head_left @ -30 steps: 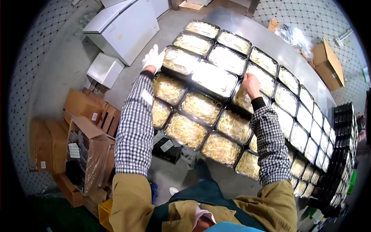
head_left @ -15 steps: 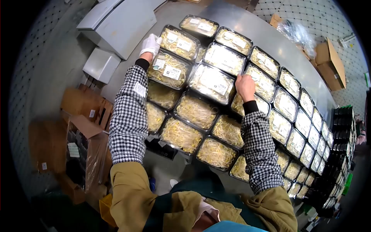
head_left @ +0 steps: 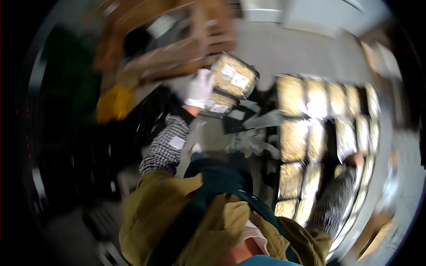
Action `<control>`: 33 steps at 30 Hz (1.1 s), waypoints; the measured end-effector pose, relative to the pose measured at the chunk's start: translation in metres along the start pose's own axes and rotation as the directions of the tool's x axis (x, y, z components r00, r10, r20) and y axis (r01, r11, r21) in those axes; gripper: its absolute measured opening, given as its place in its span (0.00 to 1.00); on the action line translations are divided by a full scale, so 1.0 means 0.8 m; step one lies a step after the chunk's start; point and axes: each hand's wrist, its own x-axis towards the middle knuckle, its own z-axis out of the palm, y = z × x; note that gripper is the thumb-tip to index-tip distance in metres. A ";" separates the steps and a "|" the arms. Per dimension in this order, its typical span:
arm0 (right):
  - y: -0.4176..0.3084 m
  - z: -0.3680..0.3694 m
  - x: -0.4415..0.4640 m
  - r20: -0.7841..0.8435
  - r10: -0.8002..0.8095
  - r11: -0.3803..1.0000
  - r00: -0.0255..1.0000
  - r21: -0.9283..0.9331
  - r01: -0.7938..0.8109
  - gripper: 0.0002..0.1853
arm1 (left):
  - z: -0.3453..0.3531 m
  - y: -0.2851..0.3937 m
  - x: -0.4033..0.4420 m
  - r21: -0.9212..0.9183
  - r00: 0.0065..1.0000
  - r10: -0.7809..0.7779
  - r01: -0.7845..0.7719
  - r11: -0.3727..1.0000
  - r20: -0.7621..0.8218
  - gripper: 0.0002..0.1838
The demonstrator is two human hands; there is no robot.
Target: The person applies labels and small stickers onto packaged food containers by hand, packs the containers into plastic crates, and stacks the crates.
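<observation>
My left hand, in a white glove, grips two labelled, film-covered trays of sprouts by their left side, held off the table over the floor. One tray lies above the other in view. At the right, my bare right hand is closed at the lower edge of a sprout tray among the rows; blur hides its fingertips. Rows of filled black trays cover the near part of the table, the nearest ones without visible labels.
Cardboard boxes stand at the upper left, with a yellow object below them. Dark stacked crates, blurred, fill the left. A white cabinet is at the top. Another cardboard box lies at the lower right.
The view has turned left. My left hand has carried trays away from the table's far left over the floor. My right hand remains among the trays, at a tray's edge.
</observation>
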 end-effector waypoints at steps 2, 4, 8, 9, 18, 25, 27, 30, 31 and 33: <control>-0.009 -0.009 0.058 0.055 -0.380 0.920 0.923 0.122 0.372 0.10 | -0.044 -0.077 -0.097 0.250 0.953 -0.286 0.254 0.934 0.100 0.13; 0.043 -0.027 0.142 0.082 -0.687 0.725 0.722 0.145 0.673 0.15 | -0.089 -0.147 -0.194 0.309 0.845 -0.521 0.466 0.829 0.124 0.15; 0.050 -0.169 0.224 0.219 -0.686 0.701 0.694 0.452 0.551 0.21 | -0.188 -0.258 -0.376 0.477 0.528 -0.845 0.723 0.499 0.082 0.15; 0.053 -0.299 0.223 0.277 -0.474 0.773 0.836 0.586 0.244 0.20 | -0.210 -0.276 -0.415 0.432 0.508 -0.860 0.765 0.478 0.053 0.17; -0.095 -0.768 -0.047 -0.299 -0.870 -0.106 0.392 0.890 0.443 0.12 | -0.312 -0.461 -0.595 0.415 0.254 -0.965 0.886 0.206 -0.063 0.14; -0.343 -1.113 -0.465 -0.273 -0.957 -0.273 0.093 0.962 0.016 0.17 | -0.399 -0.537 -0.658 0.199 0.168 -0.958 0.972 0.123 -0.232 0.14; -0.364 -1.195 -0.537 -0.289 -0.949 -0.261 0.126 0.944 0.202 0.18 | -0.422 -0.536 -0.687 0.162 0.153 -0.947 0.981 0.110 -0.284 0.13; -0.381 -1.277 -0.637 -0.192 -0.971 -0.088 0.141 0.837 0.540 0.22 | -0.430 -0.519 -0.732 0.162 0.090 -0.937 0.986 0.036 -0.338 0.12; -0.397 -1.281 -0.687 -0.214 -0.969 -0.095 0.120 0.778 0.621 0.24 | -0.430 -0.514 -0.743 0.124 0.052 -0.938 0.992 0.009 -0.343 0.12; -0.377 -1.310 -0.751 -0.361 -0.931 -0.308 -0.064 0.676 0.670 0.27 | -0.426 -0.501 -0.764 0.112 -0.051 -0.947 0.989 -0.091 -0.318 0.12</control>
